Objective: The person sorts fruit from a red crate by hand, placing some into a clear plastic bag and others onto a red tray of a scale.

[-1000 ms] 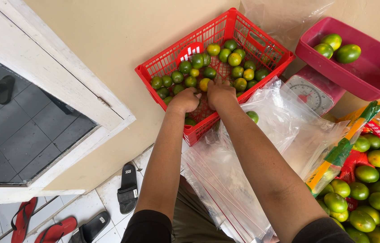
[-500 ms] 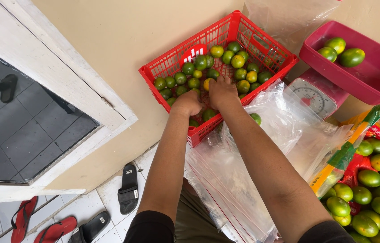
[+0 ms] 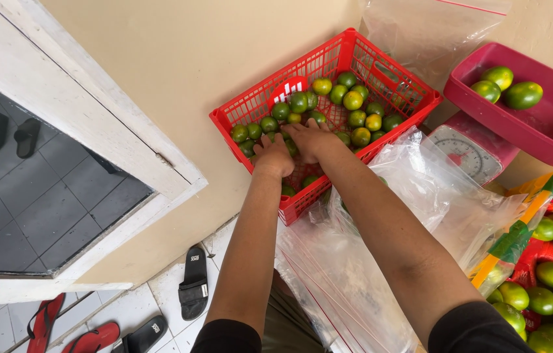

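A red plastic basket [image 3: 250, 104] holds several green and yellowish citrus fruits [image 3: 353, 100]. Both my hands reach into it from the near side. My left hand [image 3: 274, 155] rests among the fruits at the basket's left part, fingers curled down onto them. My right hand [image 3: 311, 139] lies just beside it, fingers spread over fruits near the middle. Whether either hand grips a fruit is hidden by the backs of the hands.
Clear plastic bags [image 3: 348, 274] lie under my arms. A pink scale pan [image 3: 551, 124] holding three green fruits sits on a dial scale [image 3: 463, 157] at right. More citrus [image 3: 551, 287] is piled at the lower right. Sandals [image 3: 192, 281] lie on the tiled floor.
Both hands have pushed slightly deeper into the basket and the right hand's fingers have spread out over the fruits.
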